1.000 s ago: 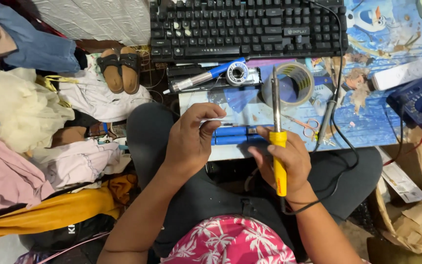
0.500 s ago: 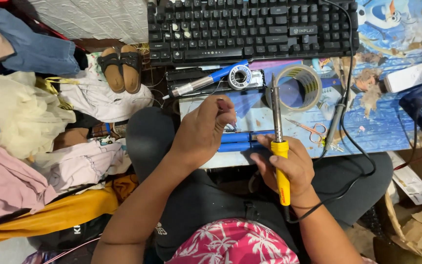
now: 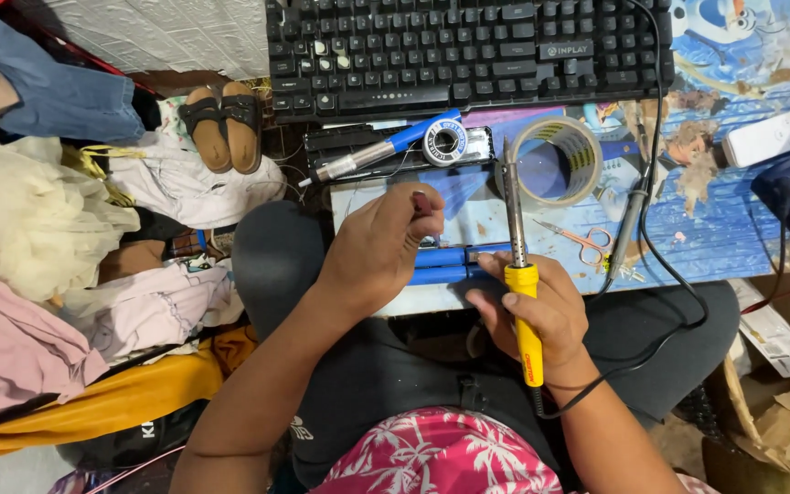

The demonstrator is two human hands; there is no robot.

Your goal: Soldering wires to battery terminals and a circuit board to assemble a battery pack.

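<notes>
Two hands near bench edge: right hand [image 3: 541, 311] closed around yellow soldering iron [image 3: 521, 293], left hand [image 3: 378, 245] fingers curled over blue batteries [image 3: 445, 265], grip unclear.

Bright even light, sharp, soft shadows, no glare

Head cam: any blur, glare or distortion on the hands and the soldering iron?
Head view: sharp throughout, with no motion blur on the left hand or the right hand; the yellow-handled soldering iron is crisp; light is soft and even, shadows faint; mild sheen on the tape roll; the keyboard edge bows slightly from the wide-angle lens.
</notes>
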